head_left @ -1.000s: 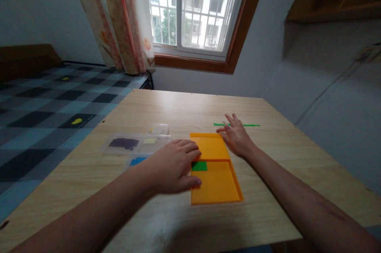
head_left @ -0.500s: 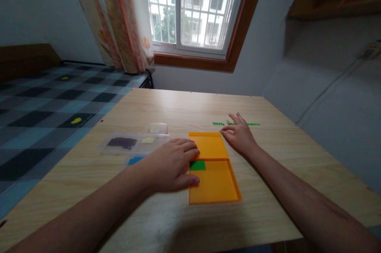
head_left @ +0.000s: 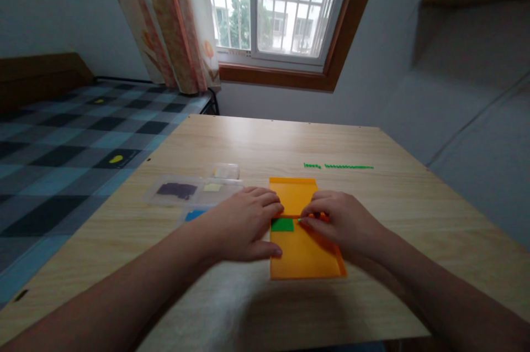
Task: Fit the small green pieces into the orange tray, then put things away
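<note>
An orange tray (head_left: 306,263) with two compartments lies on the table. My left hand (head_left: 244,222) rests over its left edge, fingertips at the upper compartment and thumb on the lower one, spread apart. A green rectangular patch (head_left: 282,225) sits in the top left corner of the lower compartment. Just right of that patch, my right hand (head_left: 337,222) pinches a small green piece (head_left: 300,220) between thumb and fingers, by the divider. Beyond the tray, a short row of green pieces (head_left: 312,165) and a longer row of green pieces (head_left: 350,167) lie on the wood.
Left of the tray are clear plastic boxes: one with dark purple pieces (head_left: 177,190), one with pale yellow pieces (head_left: 212,188), and one with blue pieces (head_left: 194,214) partly behind my left hand. A smaller clear box (head_left: 227,171) stands behind. A checked bed (head_left: 74,136) adjoins the table's left side.
My right hand has come from the green rows back toward me, over the tray's lower compartment, with a small green piece. My left hand has stayed on the tray's left edge.
</note>
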